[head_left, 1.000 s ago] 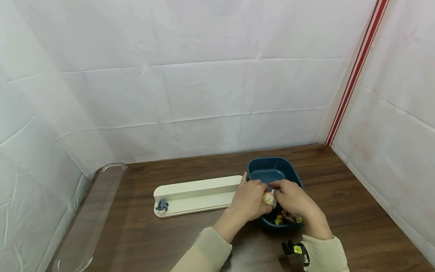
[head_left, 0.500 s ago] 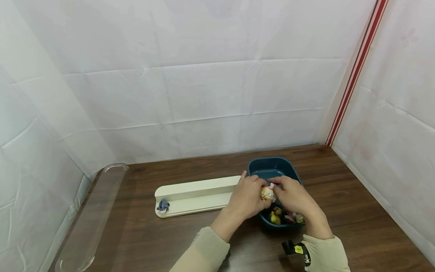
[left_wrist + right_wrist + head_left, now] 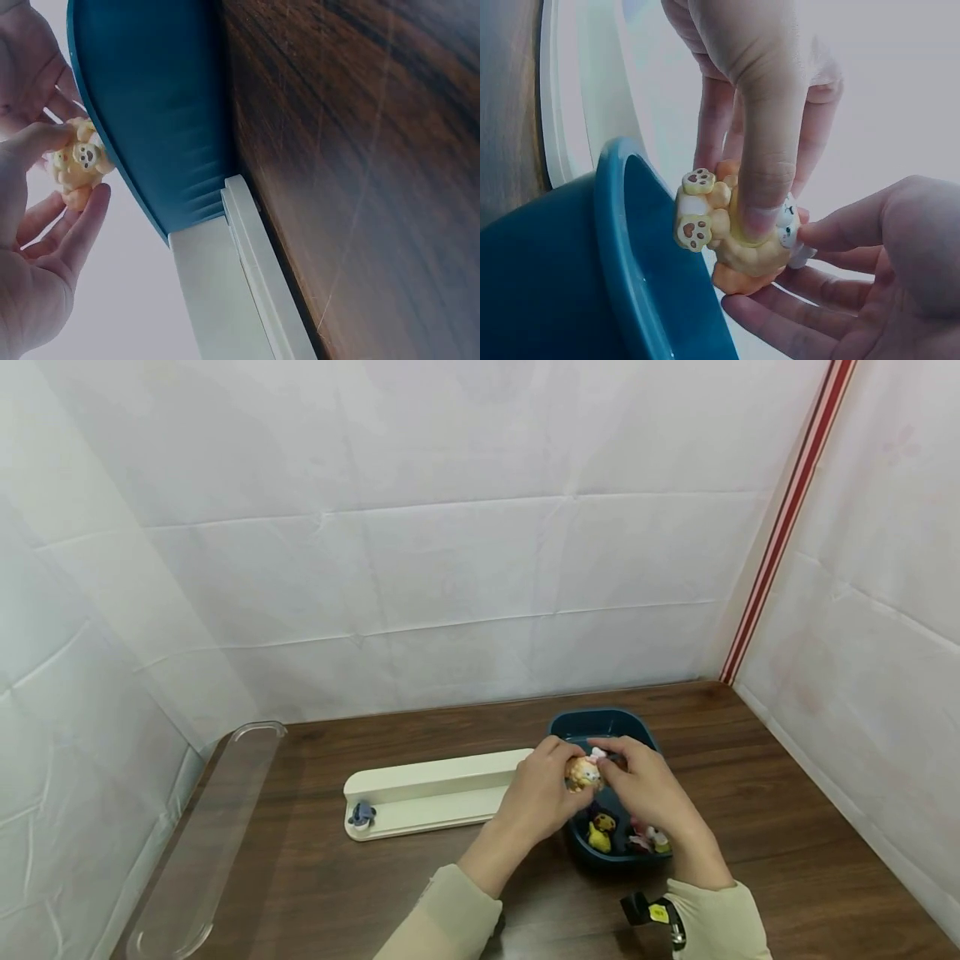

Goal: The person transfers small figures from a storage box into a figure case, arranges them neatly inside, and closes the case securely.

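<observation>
Dark wood table runs past the frame at the near side, with wood between the forearms and, beyond, a broad stretch from the bin to the right wall. Two pale sleeves come in low, angled inward so that the hands meet above the bin's left part. Left hand grips the figure between thumb and fingers; right hand pinches its white ear end, so both grips are closed on it. It is held tilted, ears toward the right hand. Beneath is the blue bin, with a yellow toy at its near end. Left of its rim lies the cream tray, a blue toy at its left end. Farther left lies a clear cover. White sheeting meets the table's far edge.
</observation>
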Demonstrator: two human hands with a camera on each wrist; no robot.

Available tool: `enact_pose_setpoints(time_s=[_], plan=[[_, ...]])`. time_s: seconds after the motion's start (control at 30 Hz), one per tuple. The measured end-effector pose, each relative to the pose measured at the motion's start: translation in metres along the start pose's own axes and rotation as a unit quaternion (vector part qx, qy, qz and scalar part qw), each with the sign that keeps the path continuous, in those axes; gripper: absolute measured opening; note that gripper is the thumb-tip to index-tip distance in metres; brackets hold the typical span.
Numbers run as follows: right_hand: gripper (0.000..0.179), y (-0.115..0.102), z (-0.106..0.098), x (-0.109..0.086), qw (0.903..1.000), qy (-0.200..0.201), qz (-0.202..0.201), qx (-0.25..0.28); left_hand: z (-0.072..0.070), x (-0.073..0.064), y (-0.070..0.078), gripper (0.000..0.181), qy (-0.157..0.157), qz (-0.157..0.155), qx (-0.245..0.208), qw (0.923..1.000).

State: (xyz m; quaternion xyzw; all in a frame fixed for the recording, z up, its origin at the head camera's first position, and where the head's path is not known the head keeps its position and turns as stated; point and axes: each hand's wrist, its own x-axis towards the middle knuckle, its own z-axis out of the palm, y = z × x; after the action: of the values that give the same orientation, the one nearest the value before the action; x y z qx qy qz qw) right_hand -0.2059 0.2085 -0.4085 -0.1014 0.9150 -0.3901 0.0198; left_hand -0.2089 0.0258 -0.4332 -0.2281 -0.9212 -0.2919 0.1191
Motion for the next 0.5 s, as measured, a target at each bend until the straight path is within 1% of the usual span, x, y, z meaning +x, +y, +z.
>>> enact_pose_setpoints(time_s=[0.2,0.3,0.5], plan=[[0.038,-0.002,0.003,0.001,0.9994,0.025,-0.025,-0.003,-0.005,-0.001,-0.002,0.048,0.012,-0.011,-0.023,0.9996],[0.037,-0.004,0.004,0.002,0.9989,0.036,-0.031,0.0,-0.007,-0.001,-0.003,0.047,0.019,-0.013,-0.032,0.9992],[0.035,-0.009,0.007,0.003,0.9975,0.059,-0.038,0.006,-0.011,-0.002,-0.005,0.047,0.035,-0.009,-0.028,0.999]])
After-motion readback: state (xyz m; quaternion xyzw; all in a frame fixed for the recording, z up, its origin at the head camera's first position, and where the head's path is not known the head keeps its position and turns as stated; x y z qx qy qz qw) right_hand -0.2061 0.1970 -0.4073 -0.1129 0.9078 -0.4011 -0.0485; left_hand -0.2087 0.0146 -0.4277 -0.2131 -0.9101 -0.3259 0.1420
